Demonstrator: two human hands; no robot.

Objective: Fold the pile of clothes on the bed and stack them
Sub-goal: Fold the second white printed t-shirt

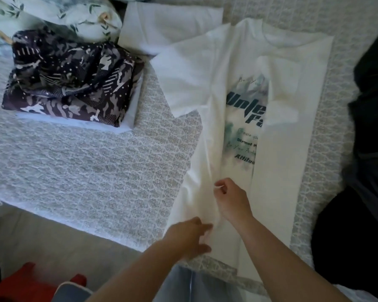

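A white T-shirt (244, 68) with a dark green printed design lies lengthwise on the bed, its right side folded over the print. My right hand (230, 198) pinches the shirt's left part near the lower half. Just below it, my left hand (189, 236) holds the shirt's lower left edge with curled fingers. A folded stack topped by a dark camouflage garment (72, 83) on white cloth sits at the back left. Another folded white piece (168, 22) lies behind the shirt.
The bed has a grey patterned cover (92, 171). A pile of dark clothes (367, 171) fills the right side. Floral pillows (59, 12) lie at the back left. A red stool (31, 284) stands on the floor by the bed's near edge.
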